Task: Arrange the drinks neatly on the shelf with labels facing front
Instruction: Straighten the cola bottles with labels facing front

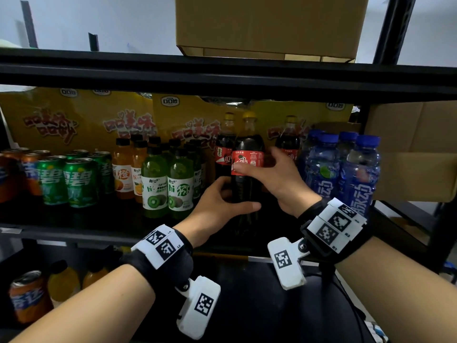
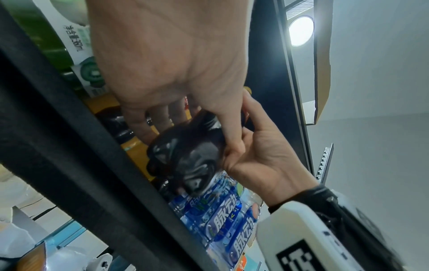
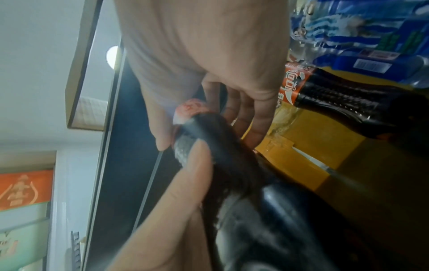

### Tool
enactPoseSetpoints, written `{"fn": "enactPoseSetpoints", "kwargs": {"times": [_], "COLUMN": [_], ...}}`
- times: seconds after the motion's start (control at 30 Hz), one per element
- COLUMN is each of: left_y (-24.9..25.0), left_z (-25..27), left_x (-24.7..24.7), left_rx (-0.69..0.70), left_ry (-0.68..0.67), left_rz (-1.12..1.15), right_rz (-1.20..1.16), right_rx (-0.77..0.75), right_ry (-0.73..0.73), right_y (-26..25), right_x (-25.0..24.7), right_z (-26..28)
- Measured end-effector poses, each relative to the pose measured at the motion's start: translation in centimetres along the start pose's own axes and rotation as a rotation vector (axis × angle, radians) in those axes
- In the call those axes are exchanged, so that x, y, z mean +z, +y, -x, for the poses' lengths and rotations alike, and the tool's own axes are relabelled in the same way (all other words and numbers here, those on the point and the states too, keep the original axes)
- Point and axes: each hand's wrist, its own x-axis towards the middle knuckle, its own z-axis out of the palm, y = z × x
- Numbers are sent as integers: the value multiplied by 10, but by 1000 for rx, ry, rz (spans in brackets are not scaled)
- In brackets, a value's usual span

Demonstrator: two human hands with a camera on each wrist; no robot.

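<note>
A cola bottle [image 1: 247, 180] with a red label and yellow cap stands upright on the black shelf [image 1: 74, 232], between the kiwi drinks and the blue bottles. My left hand [image 1: 237, 196] grips its lower body, thumb across the front. My right hand [image 1: 257, 162] holds it at the label, thumb on the red band. The left wrist view shows the bottle's dark base [image 2: 185, 157] under my left hand [image 2: 197, 128], with the right hand [image 2: 262, 161] beside it. In the right wrist view my right hand [image 3: 204, 128] wraps the bottle [image 3: 223, 146].
Two more cola bottles [image 1: 223, 149] [image 1: 288, 142] stand behind. Kiwi bottles [image 1: 168, 184], orange juice bottles [image 1: 123, 169] and green cans [image 1: 66, 181] fill the left; blue bottles [image 1: 346, 169] the right. Yellow cartons [image 1: 74, 120] line the back. A cardboard box [image 1: 267, 26] sits above.
</note>
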Motion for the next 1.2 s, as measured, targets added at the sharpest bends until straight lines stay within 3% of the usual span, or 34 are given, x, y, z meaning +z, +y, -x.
{"fn": "enactPoseSetpoints", "kwargs": {"times": [0.07,0.23,0.33,0.47,0.57,0.77,0.83,0.97,1.2], "left_y": [1,10,10,6,7,22,27,35,47], "left_z": [0,0,2,3,5,3,3,8,-1], "left_x": [0,-1,0,3,6,3,4,13,25], "left_rx": [-24,-185,-149,-91,-117,-294,-317,-358,-526], "left_ry": [4,-144,-137,-68,-69,-180,-231,-251,-105], "left_rz": [8,97,97,93,85,196,203,288,494], "right_rz": [-45,-64,-126,-23,-13,-75,-92,-214,-326], "right_rx": [0,-1,26,55,38,25,98,394,542], "right_ry": [-8,23,-13,-57,-19,88,26,-126,-160], "right_y": [-2,-7,-8,-15,-19,-12,-8,-1,8], "right_x": [-1,0,0,-4,-9,-13,-15,-24,-25], "right_z": [-1,-1,1,0,-4,-6,-4,4,17]}}
